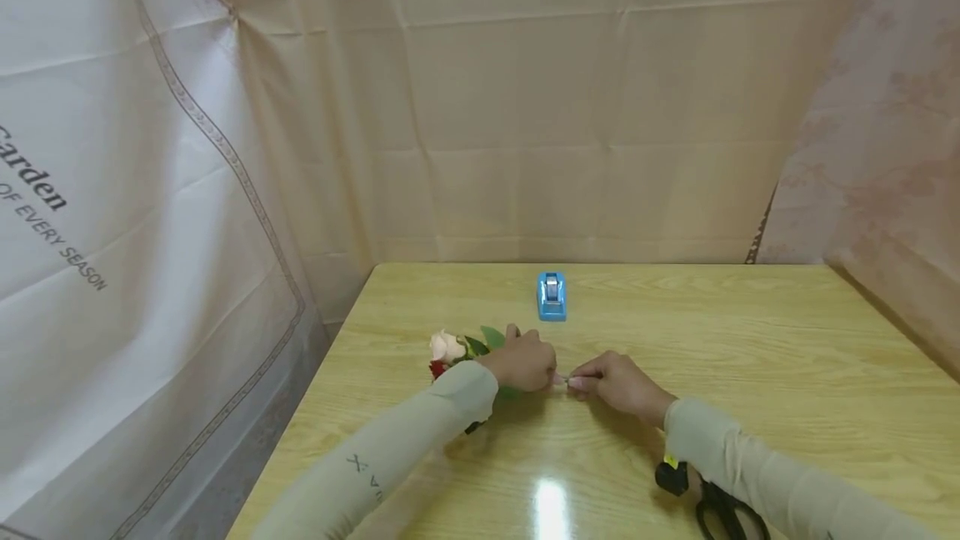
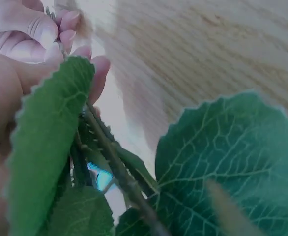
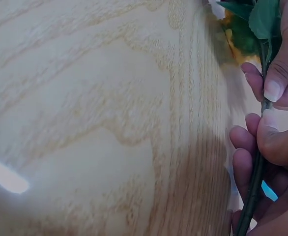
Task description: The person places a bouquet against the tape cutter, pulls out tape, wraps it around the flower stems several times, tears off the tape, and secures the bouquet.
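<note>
A small bunch of roses with green leaves lies across my left side in the head view, a pale rose (image 1: 447, 346) beside a red one (image 1: 437, 369). My left hand (image 1: 525, 361) pinches the green stems just below the leaves. Close beside it, my right hand (image 1: 618, 382) grips the same stems (image 3: 254, 189) lower down, thumb against fingers. The two thumbs nearly meet in the right wrist view. A broad serrated leaf (image 2: 222, 152) fills much of the left wrist view, and another leaf (image 2: 53, 137) covers part of the left hand.
On the wooden table (image 1: 787, 340), a blue tape dispenser (image 1: 552, 312) stands beyond the hands. Black-handled scissors (image 1: 718, 500) lie beside the right forearm, near a black object (image 1: 671, 478) with a yellow mark. Cloth sheets (image 1: 525, 107) hang behind and at both sides.
</note>
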Demonstrator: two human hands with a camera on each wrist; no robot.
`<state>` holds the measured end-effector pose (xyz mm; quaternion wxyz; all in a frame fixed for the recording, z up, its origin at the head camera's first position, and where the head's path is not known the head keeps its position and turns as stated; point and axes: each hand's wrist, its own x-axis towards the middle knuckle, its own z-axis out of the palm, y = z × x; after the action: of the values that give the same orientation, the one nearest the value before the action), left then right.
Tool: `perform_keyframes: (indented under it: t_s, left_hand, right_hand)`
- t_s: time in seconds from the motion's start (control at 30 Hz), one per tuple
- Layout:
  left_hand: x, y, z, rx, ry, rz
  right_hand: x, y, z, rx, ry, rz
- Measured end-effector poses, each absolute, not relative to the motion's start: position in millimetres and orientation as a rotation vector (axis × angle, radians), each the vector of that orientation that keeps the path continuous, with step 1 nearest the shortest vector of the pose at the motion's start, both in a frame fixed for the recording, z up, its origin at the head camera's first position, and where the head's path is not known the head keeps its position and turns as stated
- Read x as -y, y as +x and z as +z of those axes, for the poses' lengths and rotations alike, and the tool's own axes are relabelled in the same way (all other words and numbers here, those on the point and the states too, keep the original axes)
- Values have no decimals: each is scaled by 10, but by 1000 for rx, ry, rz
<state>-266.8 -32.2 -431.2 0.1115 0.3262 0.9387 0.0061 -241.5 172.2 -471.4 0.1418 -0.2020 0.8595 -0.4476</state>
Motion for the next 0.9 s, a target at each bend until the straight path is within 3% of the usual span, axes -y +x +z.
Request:
perform_keyframes:
  t_s: [0.9]
  left_hand:
    - [320,-2563,-4416,-3020,1174,-270]
  right_hand:
    - [-1720,-2496,-4666,-2384,-507,-1254]
